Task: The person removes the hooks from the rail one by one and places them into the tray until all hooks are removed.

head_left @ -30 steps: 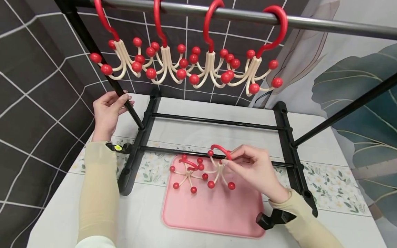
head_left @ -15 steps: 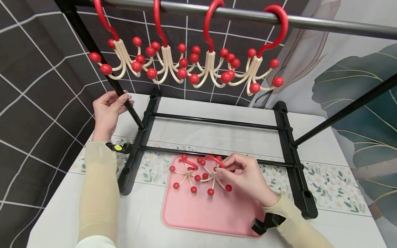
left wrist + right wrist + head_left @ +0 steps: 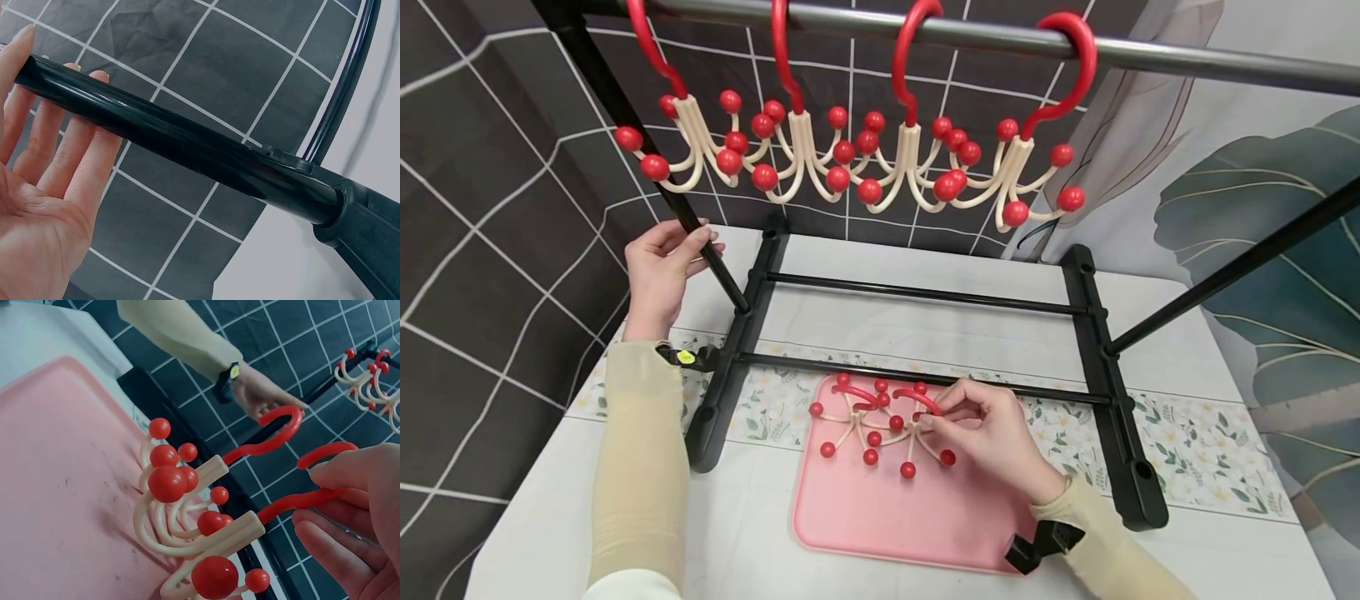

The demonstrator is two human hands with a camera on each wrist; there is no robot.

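My left hand (image 3: 658,271) holds the rack's black left upright (image 3: 727,279), its fingers and thumb round the pole in the left wrist view. Over the pink tray (image 3: 917,533), my right hand (image 3: 992,425) pinches the red hook of a hanger (image 3: 914,429) with several cream arms tipped by red balls. In the right wrist view the thumb and fingers of this hand (image 3: 369,519) are at that hook. A second hanger (image 3: 856,417) of the same kind stands on the tray just left of it, their arms close together. Whether all the held hanger's arms touch the tray, I cannot tell.
Several matching hangers (image 3: 908,154) hang from the rack's grey top bar (image 3: 985,35). Black lower bars (image 3: 925,292) join the two feet (image 3: 1101,350) on the white tabletop. The tray's far edge lies by the front lower bar. A gridded dark backdrop (image 3: 482,250) rises at left and behind.
My right hand has come down and to the left with its hanger, which now stands lower and closer to the other hanger on the tray. The left hand keeps its place on the pole.
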